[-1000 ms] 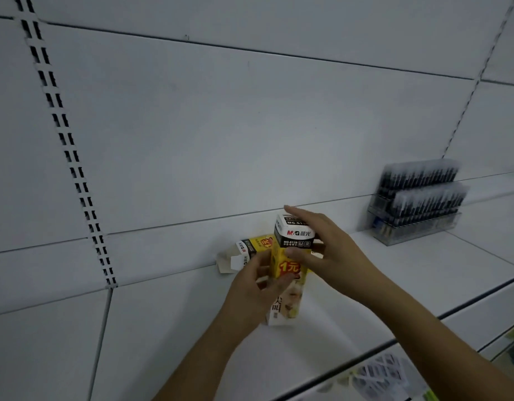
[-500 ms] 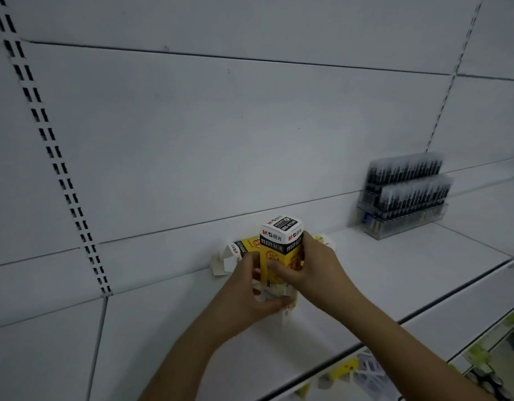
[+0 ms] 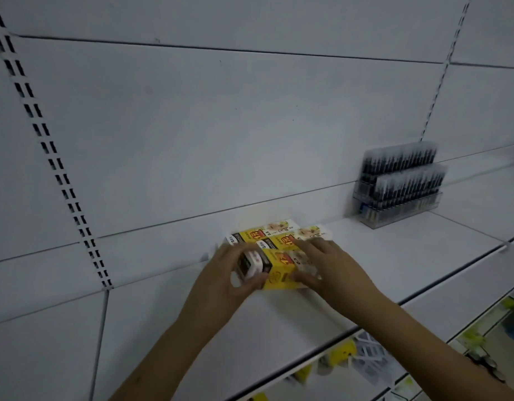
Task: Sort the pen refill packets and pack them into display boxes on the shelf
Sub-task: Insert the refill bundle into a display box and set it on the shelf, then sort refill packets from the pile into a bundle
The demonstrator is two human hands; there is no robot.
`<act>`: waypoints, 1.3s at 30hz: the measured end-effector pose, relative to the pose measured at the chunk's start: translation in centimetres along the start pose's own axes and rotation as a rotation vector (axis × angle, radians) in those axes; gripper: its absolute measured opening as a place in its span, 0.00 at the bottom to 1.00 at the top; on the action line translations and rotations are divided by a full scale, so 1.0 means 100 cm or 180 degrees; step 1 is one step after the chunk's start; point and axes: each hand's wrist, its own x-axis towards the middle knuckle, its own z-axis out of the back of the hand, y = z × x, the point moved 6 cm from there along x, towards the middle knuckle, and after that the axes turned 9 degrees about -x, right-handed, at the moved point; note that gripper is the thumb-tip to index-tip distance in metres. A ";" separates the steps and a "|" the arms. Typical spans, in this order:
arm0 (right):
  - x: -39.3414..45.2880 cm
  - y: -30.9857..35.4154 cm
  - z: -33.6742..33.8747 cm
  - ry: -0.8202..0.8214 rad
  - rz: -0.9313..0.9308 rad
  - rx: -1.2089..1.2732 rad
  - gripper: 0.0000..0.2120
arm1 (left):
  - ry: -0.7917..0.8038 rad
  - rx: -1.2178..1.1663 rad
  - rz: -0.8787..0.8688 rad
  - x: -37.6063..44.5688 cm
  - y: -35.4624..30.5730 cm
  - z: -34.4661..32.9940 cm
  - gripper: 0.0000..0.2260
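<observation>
Well left of the clear plastic pen rack (image 3: 400, 195) on the white shelf (image 3: 380, 256), both hands, left (image 3: 221, 277) and right (image 3: 333, 270), grip the yellow cardboard refill box (image 3: 281, 270), apparently laying it beside two matching boxes (image 3: 279, 233); next it needs squaring against them.
</observation>
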 end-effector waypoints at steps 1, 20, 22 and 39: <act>-0.008 -0.009 -0.011 -0.0066 -0.0072 0.0020 0.26 | 0.0140 0.0361 0.0044 -0.007 0.008 -0.011 0.22; 0.022 0.087 0.008 -0.0856 -0.0129 0.1196 0.20 | 0.0161 0.1198 0.0408 -0.090 0.023 0.041 0.25; 0.036 0.145 0.009 -0.0838 0.0193 0.1637 0.21 | -0.0100 0.1477 0.0513 -0.121 0.028 0.075 0.21; 0.041 0.610 -0.035 0.0613 0.1491 0.2410 0.18 | -0.1487 0.2182 0.1169 -0.360 0.056 0.368 0.12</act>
